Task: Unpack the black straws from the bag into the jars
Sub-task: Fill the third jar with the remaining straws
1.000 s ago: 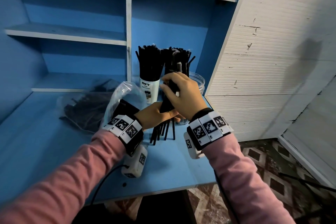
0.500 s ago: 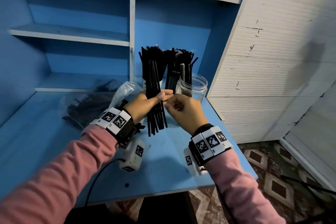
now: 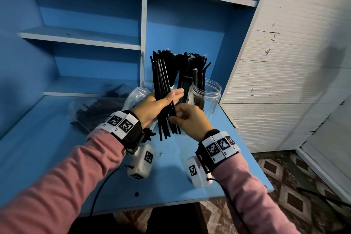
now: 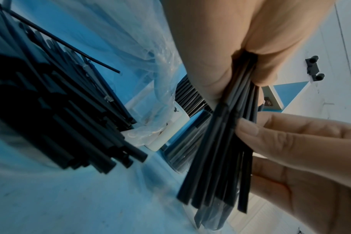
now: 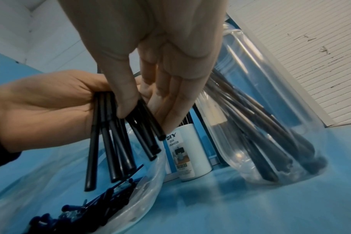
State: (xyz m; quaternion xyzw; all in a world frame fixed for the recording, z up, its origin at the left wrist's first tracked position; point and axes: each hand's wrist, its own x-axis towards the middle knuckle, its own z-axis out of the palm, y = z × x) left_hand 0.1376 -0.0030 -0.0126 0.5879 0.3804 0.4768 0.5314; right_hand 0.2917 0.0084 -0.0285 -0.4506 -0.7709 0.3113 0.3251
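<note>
Watching the head feed, the left hand [image 3: 152, 107] sits just left of center and it's clamping a bundle of black straws [image 3: 163, 89] between thumb and palm, with the fingers stretched out flat behind them. The bundle stands nearly upright, tops fanning toward the middle of the frame and bottoms hanging above the blue table [image 3: 57, 154], not touching it as far as I can see. The right hand [image 3: 191, 119] is right beside it, a bit lower and to the right, pinching a few of those straws near their lower half with thumb and fingertips. The right wrist view shows this nicely: the thumb presses on a couple of straws while the other fingers back them up.

Behind the hands, center frame, there's a clear jar [image 3: 206, 97] with a handful of straws leaning inside it. Left of that jar stands a white labelled container [image 5: 190, 152] packed full of straws, its label reading "DIY Desk Organizer", and there looks to be another packed bunch [image 3: 190, 70] between the two, though I can't tell what holds it. The plastic bag [image 3: 106, 108] lies at middle left of the frame on the table, still holding a pile of straws, its open mouth just behind the left wrist.
</note>
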